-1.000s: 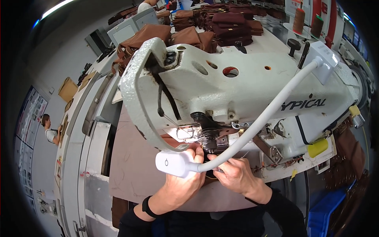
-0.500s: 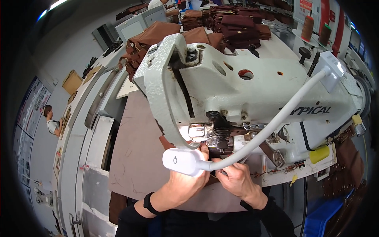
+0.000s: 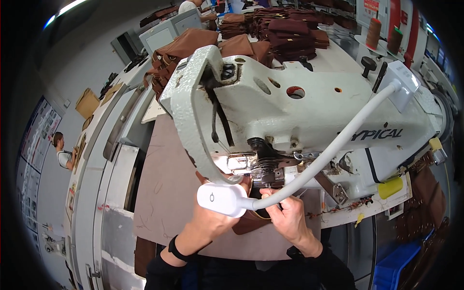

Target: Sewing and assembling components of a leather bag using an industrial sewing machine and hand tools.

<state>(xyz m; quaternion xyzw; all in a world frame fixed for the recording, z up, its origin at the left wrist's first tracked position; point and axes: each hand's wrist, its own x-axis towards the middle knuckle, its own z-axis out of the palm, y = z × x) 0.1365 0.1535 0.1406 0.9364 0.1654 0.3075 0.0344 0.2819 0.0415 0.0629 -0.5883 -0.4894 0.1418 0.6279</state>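
A white sewing machine (image 3: 290, 111) stands over the work, its presser foot and needle area (image 3: 266, 169) lit from the left. Below it lies a brown fabric or leather piece (image 3: 249, 225) with a thin yellow line along its edge. My left hand (image 3: 212, 223) grips this piece on the left; the white lamp head (image 3: 220, 199) covers most of its fingers, though a fingertip shows beside the needle area. My right hand (image 3: 290, 222) is closed in a pinch just in front of the presser foot, at the piece's right edge. What its fingertips hold is too small to tell.
The lamp's bent white arm (image 3: 324, 150) crosses in front of the machine. Stacked brown pieces (image 3: 290, 36) lie behind it, thread cones (image 3: 373, 34) at the far right. A blue bin (image 3: 396, 263) stands lower right. Other people (image 3: 63, 150) are at left and far back.
My right hand has risen slightly toward the presser foot, its fingertips now pinched there. My left hand has shifted left and a little down, and more of the brown piece shows between the hands.
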